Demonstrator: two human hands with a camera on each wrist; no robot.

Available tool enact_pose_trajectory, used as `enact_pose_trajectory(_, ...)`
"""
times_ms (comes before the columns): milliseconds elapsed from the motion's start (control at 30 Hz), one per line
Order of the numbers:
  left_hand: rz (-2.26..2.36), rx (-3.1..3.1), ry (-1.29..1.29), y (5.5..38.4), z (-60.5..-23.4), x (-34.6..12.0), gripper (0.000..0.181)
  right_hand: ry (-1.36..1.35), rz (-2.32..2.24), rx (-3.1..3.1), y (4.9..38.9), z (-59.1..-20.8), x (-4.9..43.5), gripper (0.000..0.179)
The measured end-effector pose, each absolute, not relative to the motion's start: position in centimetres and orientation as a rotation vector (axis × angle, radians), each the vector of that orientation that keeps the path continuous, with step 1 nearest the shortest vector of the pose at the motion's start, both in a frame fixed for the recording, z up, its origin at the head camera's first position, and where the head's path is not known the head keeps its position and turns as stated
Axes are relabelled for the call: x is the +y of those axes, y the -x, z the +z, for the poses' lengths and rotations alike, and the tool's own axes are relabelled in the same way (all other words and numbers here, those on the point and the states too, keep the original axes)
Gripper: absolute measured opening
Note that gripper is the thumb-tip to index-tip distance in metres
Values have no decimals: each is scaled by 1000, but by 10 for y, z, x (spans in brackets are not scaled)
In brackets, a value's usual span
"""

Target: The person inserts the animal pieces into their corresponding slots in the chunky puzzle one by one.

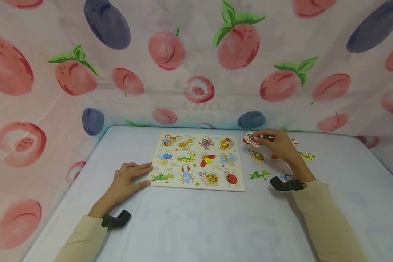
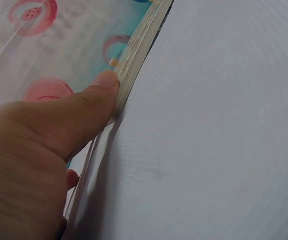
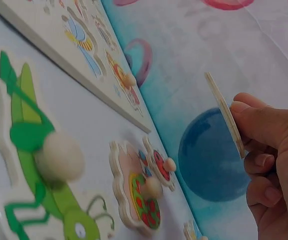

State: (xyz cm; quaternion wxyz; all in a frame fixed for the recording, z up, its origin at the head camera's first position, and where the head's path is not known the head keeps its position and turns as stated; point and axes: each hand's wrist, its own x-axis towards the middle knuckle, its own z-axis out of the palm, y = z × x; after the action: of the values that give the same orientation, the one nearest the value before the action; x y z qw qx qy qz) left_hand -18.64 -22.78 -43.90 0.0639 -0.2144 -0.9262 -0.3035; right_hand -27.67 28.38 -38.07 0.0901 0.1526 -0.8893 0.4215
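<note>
A wooden puzzle board (image 1: 196,186) printed with insects lies on the table. My left hand (image 1: 127,181) rests at the board's left edge, fingers fairly straight, and in the left wrist view the thumb (image 2: 91,102) touches its near corner. Off the board's far right corner, my right hand (image 1: 278,145) pinches a spider puzzle piece (image 1: 249,139), seen edge-on in the right wrist view. Below that hand lie a snail piece (image 1: 256,155) and a grasshopper piece (image 1: 258,174). On the board's far right corner a butterfly piece (image 3: 116,70) with a knob sits in place.
More loose pieces lie around the right forearm, among them a caterpillar piece (image 1: 306,156) and a blue-winged piece (image 1: 286,176) partly hidden by the wrist strap. A fruit-print cloth (image 1: 196,54) hangs behind the white table (image 1: 196,225).
</note>
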Motion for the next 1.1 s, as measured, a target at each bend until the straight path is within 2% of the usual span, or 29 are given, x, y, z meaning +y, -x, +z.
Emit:
enact_pose_trajectory(267, -926, -2806, 628, 185, -441, -227, 52, -529, 1261, -2645, 279, -379, 261, 23)
enact_pose_trajectory(533, -922, -2803, 636, 187, -441, -228, 52, -628, 1255, -2620, 263, -360, 230, 20)
enact_pose_trajectory(767, -913, -2800, 633, 189, -442, -229, 53, -656, 1280, -2597, 283, -379, 225, 19)
enact_pose_trajectory(1100, -923, -2808, 632, 188, -439, -229, 53, -571, 1482, -2586, 286, -386, 206, 20)
